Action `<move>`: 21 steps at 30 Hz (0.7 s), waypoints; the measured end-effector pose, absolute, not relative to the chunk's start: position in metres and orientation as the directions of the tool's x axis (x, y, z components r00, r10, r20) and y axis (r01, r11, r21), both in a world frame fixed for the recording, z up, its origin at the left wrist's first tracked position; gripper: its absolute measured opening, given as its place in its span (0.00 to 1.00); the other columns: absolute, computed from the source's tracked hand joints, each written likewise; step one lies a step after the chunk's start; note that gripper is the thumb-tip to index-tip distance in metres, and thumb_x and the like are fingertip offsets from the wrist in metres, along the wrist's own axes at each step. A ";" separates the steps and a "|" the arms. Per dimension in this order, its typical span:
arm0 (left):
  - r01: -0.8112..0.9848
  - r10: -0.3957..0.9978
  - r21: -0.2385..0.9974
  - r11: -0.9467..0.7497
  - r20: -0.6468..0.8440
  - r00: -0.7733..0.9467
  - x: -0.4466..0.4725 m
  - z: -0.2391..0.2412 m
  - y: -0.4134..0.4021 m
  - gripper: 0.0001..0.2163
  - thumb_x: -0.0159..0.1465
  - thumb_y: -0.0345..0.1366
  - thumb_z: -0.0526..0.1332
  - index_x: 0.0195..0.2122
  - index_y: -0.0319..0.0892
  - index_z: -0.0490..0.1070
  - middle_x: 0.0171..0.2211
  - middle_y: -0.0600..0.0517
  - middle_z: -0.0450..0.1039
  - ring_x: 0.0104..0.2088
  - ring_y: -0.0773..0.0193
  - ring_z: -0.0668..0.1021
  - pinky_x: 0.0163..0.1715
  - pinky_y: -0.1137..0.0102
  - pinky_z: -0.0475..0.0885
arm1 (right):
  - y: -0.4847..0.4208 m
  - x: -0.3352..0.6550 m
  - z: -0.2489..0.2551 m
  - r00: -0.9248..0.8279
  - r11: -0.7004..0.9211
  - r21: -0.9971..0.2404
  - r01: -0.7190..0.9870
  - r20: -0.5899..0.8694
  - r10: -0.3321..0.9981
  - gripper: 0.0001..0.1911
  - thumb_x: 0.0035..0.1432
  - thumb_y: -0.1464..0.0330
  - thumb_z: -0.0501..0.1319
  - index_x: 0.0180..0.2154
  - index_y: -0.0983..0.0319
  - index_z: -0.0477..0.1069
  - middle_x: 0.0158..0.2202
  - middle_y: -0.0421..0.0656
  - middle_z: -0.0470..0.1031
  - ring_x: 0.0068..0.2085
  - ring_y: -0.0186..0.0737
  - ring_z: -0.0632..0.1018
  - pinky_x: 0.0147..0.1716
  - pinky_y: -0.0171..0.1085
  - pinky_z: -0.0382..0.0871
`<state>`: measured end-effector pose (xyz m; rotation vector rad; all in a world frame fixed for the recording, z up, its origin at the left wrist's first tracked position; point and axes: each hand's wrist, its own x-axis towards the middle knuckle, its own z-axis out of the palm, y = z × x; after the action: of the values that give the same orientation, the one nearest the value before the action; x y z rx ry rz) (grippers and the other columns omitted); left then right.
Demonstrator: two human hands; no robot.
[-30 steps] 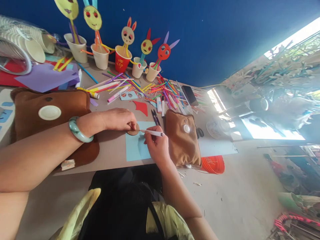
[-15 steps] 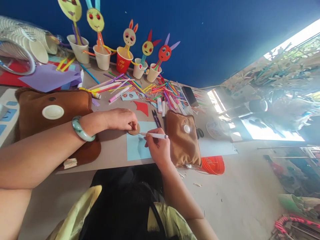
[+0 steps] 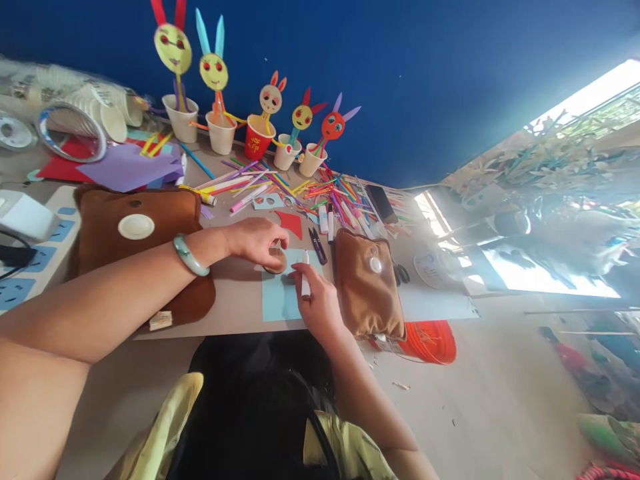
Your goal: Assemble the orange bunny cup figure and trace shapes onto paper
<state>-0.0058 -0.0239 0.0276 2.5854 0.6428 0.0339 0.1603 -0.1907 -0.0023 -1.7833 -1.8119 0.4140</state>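
Observation:
A light blue sheet of paper (image 3: 281,301) lies near the table's front edge. Over its upper left corner sits a small round brown disc (image 3: 275,262), held between the thumb and fingers of my left hand (image 3: 256,241). My right hand (image 3: 321,303) grips a white marker (image 3: 305,283) above the right part of the sheet. The marker's tip points away from me, clear of the disc. My left wrist wears a green bangle (image 3: 191,255).
Brown hot-water bags flank the sheet, one on the left (image 3: 103,227) and one on the right (image 3: 367,293). Behind are black thread snips (image 3: 317,245), a red paper scrap (image 3: 290,223), scattered pens and sticks, a phone (image 3: 381,203), and paper cups holding rabbit-faced figures (image 3: 261,133).
The marker has turned from pointing left at the disc's edge to pointing away from me, off the disc. My left fingers have spread more over the disc. The view has shifted slightly.

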 end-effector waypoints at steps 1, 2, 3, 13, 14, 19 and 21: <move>0.451 0.456 0.406 -0.795 -0.092 0.885 -0.006 0.027 -0.025 0.22 0.53 0.48 0.67 0.46 0.42 0.76 0.38 0.51 0.77 0.36 0.61 0.77 0.32 0.71 0.64 | -0.192 0.160 -0.003 0.022 0.087 -0.547 0.832 0.190 0.981 0.21 0.57 0.78 0.55 0.50 0.57 0.70 0.40 0.42 0.82 0.41 0.45 0.81 0.38 0.39 0.72; 0.462 0.457 0.363 -0.809 -0.104 0.883 -0.007 0.027 -0.026 0.25 0.51 0.51 0.68 0.47 0.43 0.75 0.41 0.49 0.76 0.38 0.58 0.77 0.34 0.70 0.65 | -0.193 0.160 -0.004 0.004 0.107 -0.519 0.848 0.209 0.978 0.21 0.57 0.78 0.55 0.50 0.57 0.70 0.40 0.43 0.82 0.41 0.45 0.81 0.39 0.39 0.72; 0.468 0.455 0.327 -0.821 -0.119 0.882 -0.007 0.026 -0.027 0.27 0.50 0.53 0.68 0.47 0.43 0.74 0.43 0.48 0.75 0.40 0.56 0.77 0.36 0.69 0.67 | -0.194 0.159 -0.006 -0.012 0.127 -0.492 0.861 0.231 0.973 0.20 0.58 0.79 0.54 0.50 0.57 0.70 0.40 0.43 0.82 0.41 0.45 0.80 0.39 0.39 0.72; 0.531 0.524 0.150 -0.834 -0.088 0.847 -0.016 0.040 -0.027 0.21 0.57 0.48 0.64 0.44 0.37 0.74 0.47 0.42 0.72 0.44 0.52 0.77 0.43 0.64 0.70 | -0.205 0.149 -0.020 -0.127 0.255 -0.256 0.933 0.427 0.895 0.10 0.66 0.74 0.54 0.47 0.60 0.70 0.33 0.45 0.77 0.37 0.45 0.75 0.38 0.40 0.69; 0.580 0.577 0.106 -0.807 -0.066 0.814 -0.019 0.043 -0.027 0.19 0.58 0.45 0.64 0.44 0.35 0.74 0.47 0.41 0.73 0.44 0.51 0.77 0.43 0.63 0.70 | -0.205 0.149 -0.020 -0.129 0.260 -0.258 0.931 0.434 0.892 0.10 0.66 0.74 0.54 0.47 0.60 0.70 0.33 0.45 0.77 0.37 0.45 0.75 0.38 0.40 0.69; 0.767 0.765 -0.117 -0.631 0.067 0.640 -0.035 0.045 -0.030 0.11 0.61 0.30 0.59 0.42 0.31 0.76 0.44 0.34 0.74 0.41 0.48 0.79 0.40 0.61 0.69 | -0.206 0.149 -0.020 -0.128 0.269 -0.263 0.926 0.452 0.883 0.09 0.66 0.73 0.55 0.46 0.60 0.69 0.33 0.44 0.76 0.37 0.44 0.74 0.37 0.40 0.69; 0.767 0.760 -0.170 -0.618 0.117 0.639 -0.037 0.041 -0.036 0.11 0.61 0.26 0.55 0.41 0.31 0.75 0.42 0.34 0.75 0.38 0.49 0.79 0.38 0.62 0.69 | -0.206 0.149 -0.021 -0.129 0.270 -0.257 0.928 0.457 0.880 0.09 0.65 0.73 0.55 0.46 0.60 0.69 0.33 0.44 0.76 0.37 0.45 0.74 0.37 0.40 0.69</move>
<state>-0.0369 -0.0359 0.0410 3.0258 1.4286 0.0566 0.1492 -0.2059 -0.0207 -1.6243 -2.0226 -0.1203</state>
